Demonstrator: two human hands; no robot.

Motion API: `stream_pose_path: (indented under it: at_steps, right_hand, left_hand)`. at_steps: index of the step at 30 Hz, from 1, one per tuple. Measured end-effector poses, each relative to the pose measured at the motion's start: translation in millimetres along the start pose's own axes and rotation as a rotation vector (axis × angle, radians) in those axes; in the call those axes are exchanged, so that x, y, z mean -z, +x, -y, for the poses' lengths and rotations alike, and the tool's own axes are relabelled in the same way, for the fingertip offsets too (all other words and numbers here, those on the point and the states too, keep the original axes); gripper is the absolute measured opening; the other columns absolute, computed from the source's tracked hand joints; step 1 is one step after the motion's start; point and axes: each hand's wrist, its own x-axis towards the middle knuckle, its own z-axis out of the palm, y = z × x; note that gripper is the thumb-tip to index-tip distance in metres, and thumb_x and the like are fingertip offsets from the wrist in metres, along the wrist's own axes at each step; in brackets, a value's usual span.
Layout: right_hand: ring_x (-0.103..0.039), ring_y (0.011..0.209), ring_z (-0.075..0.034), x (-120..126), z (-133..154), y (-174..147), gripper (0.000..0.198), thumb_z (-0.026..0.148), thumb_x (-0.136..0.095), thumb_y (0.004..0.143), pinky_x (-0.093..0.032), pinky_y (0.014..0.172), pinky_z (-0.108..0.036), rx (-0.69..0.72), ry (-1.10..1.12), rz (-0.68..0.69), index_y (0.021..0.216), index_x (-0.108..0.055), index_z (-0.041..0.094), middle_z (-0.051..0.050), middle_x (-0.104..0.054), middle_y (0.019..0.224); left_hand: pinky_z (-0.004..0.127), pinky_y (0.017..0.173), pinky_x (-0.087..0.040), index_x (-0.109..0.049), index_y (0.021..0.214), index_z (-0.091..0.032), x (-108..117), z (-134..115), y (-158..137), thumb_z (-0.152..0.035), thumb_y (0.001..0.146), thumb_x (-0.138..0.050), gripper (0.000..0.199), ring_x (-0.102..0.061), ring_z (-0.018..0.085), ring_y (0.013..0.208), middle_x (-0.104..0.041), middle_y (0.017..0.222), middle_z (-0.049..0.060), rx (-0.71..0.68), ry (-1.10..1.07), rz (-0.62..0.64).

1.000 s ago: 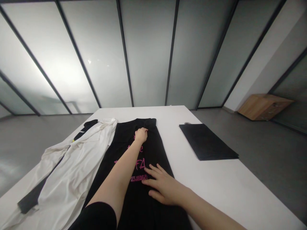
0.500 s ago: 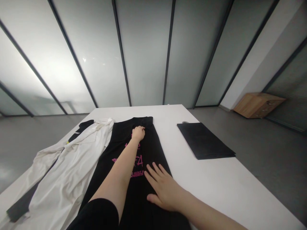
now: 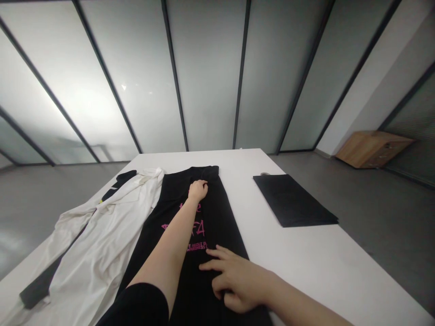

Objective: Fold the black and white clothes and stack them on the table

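Note:
A black T-shirt (image 3: 222, 213) with pink lettering lies lengthwise on the table in front of me, apparently folded along its side. Near its far end, my left hand (image 3: 198, 190) is closed on the fabric, its fingertips partly hidden. My right hand (image 3: 239, 280) rests low on the shirt's right part, just below the print. Its fingers are apart, some stretched out and others bent, and hold nothing visible. My left forearm covers part of the lettering.
A white long-sleeved garment (image 3: 102, 244) lies to the left, over dark items (image 3: 120, 181). On the right is a flat black folded item (image 3: 294, 201). The white table (image 3: 234, 158) ends before frosted glass panels (image 3: 207, 81). A wooden cabinet (image 3: 372, 147) stands on the floor at right.
My right hand has shifted slightly down and turned left, from lying flat with spread fingers to partly bent fingers. My left hand stays at the same spot on the T-shirt.

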Motion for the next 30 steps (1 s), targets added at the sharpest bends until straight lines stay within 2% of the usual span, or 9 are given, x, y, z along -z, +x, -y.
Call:
stream_pose_path:
  at_steps: [4, 9, 12, 14, 17, 19, 21, 25, 30]
  right_hand:
    - [-0.040, 0.153, -0.027, -7, 7, 5, 0.020, 0.021, -0.064, 0.082, -0.016, 0.130, -0.050, 0.075, 0.005, -0.015, 0.097, -0.076, 0.027, 0.001, -0.066, 0.146]
    - [-0.033, 0.156, -0.030, -13, 12, 7, 0.030, 0.033, -0.069, 0.087, -0.012, 0.130, -0.054, 0.114, 0.080, 0.018, 0.117, -0.074, 0.029, -0.001, -0.052, 0.160]
    - [-0.039, 0.153, -0.030, -6, 5, 6, 0.048, 0.046, -0.071, 0.089, -0.018, 0.129, -0.053, 0.116, 0.167, -0.040, 0.133, -0.069, 0.028, -0.006, -0.052, 0.160]
    - [-0.040, 0.153, -0.029, 1, -2, 6, 0.053, 0.047, -0.063, 0.095, -0.021, 0.129, -0.051, 0.030, 0.158, -0.137, 0.143, -0.063, 0.025, -0.010, -0.049, 0.162]
    - [-0.020, 0.161, -0.031, 7, -12, 6, 0.061, 0.040, -0.051, 0.103, -0.017, 0.130, -0.055, -0.236, 0.024, -0.225, 0.162, -0.042, 0.024, -0.011, -0.031, 0.173]
    - [-0.008, 0.163, -0.036, 4, -17, 6, 0.073, 0.045, -0.055, 0.102, -0.013, 0.130, -0.061, -0.358, -0.057, -0.161, 0.167, -0.030, 0.024, -0.013, -0.019, 0.176]
    - [-0.002, 0.162, -0.042, 0, -20, 4, 0.085, 0.055, -0.062, 0.098, -0.010, 0.128, -0.065, -0.376, -0.099, -0.069, 0.168, -0.026, 0.023, -0.016, -0.011, 0.176]
    - [0.002, 0.160, -0.048, -5, -19, -1, 0.108, 0.076, -0.067, 0.086, -0.003, 0.126, -0.071, -0.286, -0.105, 0.014, 0.170, -0.020, 0.026, -0.018, -0.004, 0.176]
    - [0.001, 0.159, -0.051, -12, -6, -6, 0.120, 0.076, -0.075, 0.078, 0.005, 0.122, -0.076, -0.159, -0.075, 0.087, 0.170, -0.013, 0.030, -0.018, 0.000, 0.175]
  left_hand:
    - [0.039, 0.114, -0.044, -0.075, 0.130, -0.020, 0, 0, 0, -0.024, 0.098, -0.053, 0.039, -0.065, 0.029, 0.124, -0.073, 0.131, 0.011, -0.009, -0.003, -0.009]
    - [0.041, 0.112, -0.046, -0.075, 0.130, -0.018, 1, -3, -3, -0.023, 0.098, -0.052, 0.039, -0.064, 0.030, 0.122, -0.072, 0.131, 0.014, -0.016, 0.010, -0.026]
    - [0.044, 0.113, -0.045, -0.075, 0.128, -0.020, 2, -5, -5, -0.021, 0.097, -0.053, 0.039, -0.061, 0.031, 0.125, -0.067, 0.139, 0.014, -0.005, 0.032, -0.059]
    - [0.046, 0.116, -0.043, -0.075, 0.127, -0.022, 2, -7, -7, -0.020, 0.096, -0.053, 0.038, -0.055, 0.032, 0.132, -0.058, 0.150, 0.012, 0.005, 0.053, -0.093]
    - [0.047, 0.117, -0.041, -0.076, 0.125, -0.023, 2, -8, -10, -0.020, 0.097, -0.053, 0.036, -0.047, 0.034, 0.139, -0.046, 0.161, 0.010, 0.012, 0.080, -0.126]
    - [0.047, 0.116, -0.042, -0.076, 0.123, -0.022, 2, -9, -11, -0.020, 0.097, -0.052, 0.035, -0.047, 0.034, 0.139, -0.045, 0.161, 0.011, 0.012, 0.094, -0.131]
    - [0.046, 0.114, -0.043, -0.077, 0.121, -0.022, 3, -9, -11, -0.020, 0.098, -0.052, 0.034, -0.048, 0.034, 0.136, -0.048, 0.157, 0.012, 0.014, 0.109, -0.128]
    - [0.044, 0.109, -0.046, -0.079, 0.115, -0.021, 4, -11, -11, -0.022, 0.099, -0.051, 0.032, -0.053, 0.031, 0.127, -0.057, 0.146, 0.012, 0.010, 0.151, -0.110]
    - [0.041, 0.102, -0.048, -0.079, 0.113, -0.021, 7, -13, -11, -0.022, 0.100, -0.049, 0.032, -0.055, 0.028, 0.118, -0.063, 0.129, 0.012, 0.009, 0.211, -0.091]
